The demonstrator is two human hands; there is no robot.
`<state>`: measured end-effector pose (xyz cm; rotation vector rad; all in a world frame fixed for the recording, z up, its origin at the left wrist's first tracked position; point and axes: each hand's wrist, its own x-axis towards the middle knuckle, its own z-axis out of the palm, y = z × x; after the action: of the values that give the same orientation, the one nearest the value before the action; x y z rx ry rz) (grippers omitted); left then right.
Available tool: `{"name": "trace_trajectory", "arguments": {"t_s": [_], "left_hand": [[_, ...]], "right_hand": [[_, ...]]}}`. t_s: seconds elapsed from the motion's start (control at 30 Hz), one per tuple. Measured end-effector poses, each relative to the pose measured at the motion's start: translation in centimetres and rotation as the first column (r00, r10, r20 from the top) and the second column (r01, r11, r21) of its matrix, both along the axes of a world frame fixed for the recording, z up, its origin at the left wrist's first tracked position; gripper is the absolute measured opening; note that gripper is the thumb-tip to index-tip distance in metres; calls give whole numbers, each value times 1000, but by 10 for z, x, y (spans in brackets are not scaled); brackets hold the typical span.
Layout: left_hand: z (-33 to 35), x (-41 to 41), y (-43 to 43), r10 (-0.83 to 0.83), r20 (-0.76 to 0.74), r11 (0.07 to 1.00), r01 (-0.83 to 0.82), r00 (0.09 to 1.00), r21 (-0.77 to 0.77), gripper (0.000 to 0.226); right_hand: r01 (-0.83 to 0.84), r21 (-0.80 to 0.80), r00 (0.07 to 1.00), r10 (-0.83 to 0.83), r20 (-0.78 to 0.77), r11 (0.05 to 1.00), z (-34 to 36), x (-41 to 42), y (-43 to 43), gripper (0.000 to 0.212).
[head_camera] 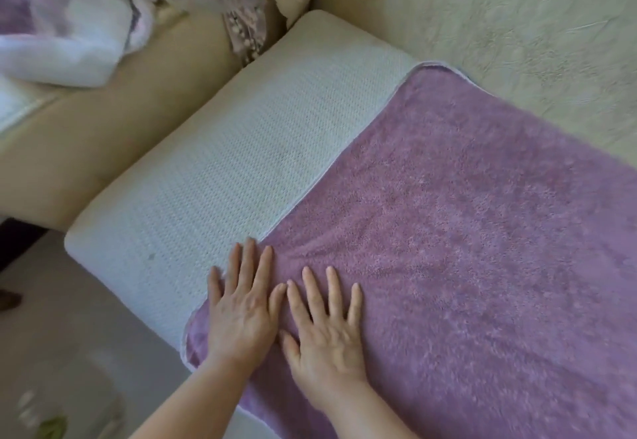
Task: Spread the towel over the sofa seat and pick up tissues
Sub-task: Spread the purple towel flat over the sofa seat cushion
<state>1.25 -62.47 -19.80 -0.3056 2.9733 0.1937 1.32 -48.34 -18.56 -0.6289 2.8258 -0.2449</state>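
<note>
- The towel (465, 249), purple and fluffy, lies flat over the seat. It fills the picture from 6 o'clock round to 3 o'clock, and its pale hem runs diagonally from 7 o'clock up toward 1 o'clock.
- The seat (241, 162), a white knit cushion, shows bare beside that hem, from the centre out toward 8 and 11 o'clock.
- The left hand (241, 311) rests palm down at 6 o'clock on the towel's near corner. Its fingers are straight and spread, gripping nothing, and the fingertips reach the hem.
- The right hand (327, 328) lies flat on the towel just beside it, at its 3 o'clock. Its fingers are straight and apart, holding nothing, and its index tip is almost at the left thumb tip.
- Small creases fan out in the towel ahead of the fingers.
- The beige sofa arm (86, 149) is at 9 o'clock and the backrest (517, 25) at 1 o'clock.
- A blurred heap of pale and purple cloth (69, 35) sits at 10 to 11 o'clock.
- The floor (69, 335) shows at 8 o'clock.
</note>
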Motion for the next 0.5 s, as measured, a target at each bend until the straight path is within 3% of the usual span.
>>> {"name": "trace_trajectory", "arguments": {"t_s": [0.1,0.17,0.23,0.33,0.4,0.43,0.5], "left_hand": [[12,-23,6,-56,-96,997,60,994,39,56],[15,-36,22,-259,-126,958,271,958,94,54],[10,-46,34,-415,-98,902,423,904,86,52],[5,-76,33,-235,-52,970,238,971,46,55],[13,-99,34,-90,-58,993,94,994,75,57],[17,-102,35,-94,-84,991,102,992,88,57],[19,-102,49,-272,-139,952,288,952,109,56]], "right_hand": [[159,-33,986,-161,-43,987,3,-19,6,61],[287,-3,957,-287,-31,958,1,-30,16,63],[263,65,965,-263,0,963,-4,-44,23,63],[162,82,987,-160,-34,983,-10,-81,21,61],[233,49,970,-229,-84,971,-3,-108,26,59],[283,24,955,-280,-94,959,1,-111,29,60],[355,-1,930,-353,-103,935,2,-101,47,61]]}}
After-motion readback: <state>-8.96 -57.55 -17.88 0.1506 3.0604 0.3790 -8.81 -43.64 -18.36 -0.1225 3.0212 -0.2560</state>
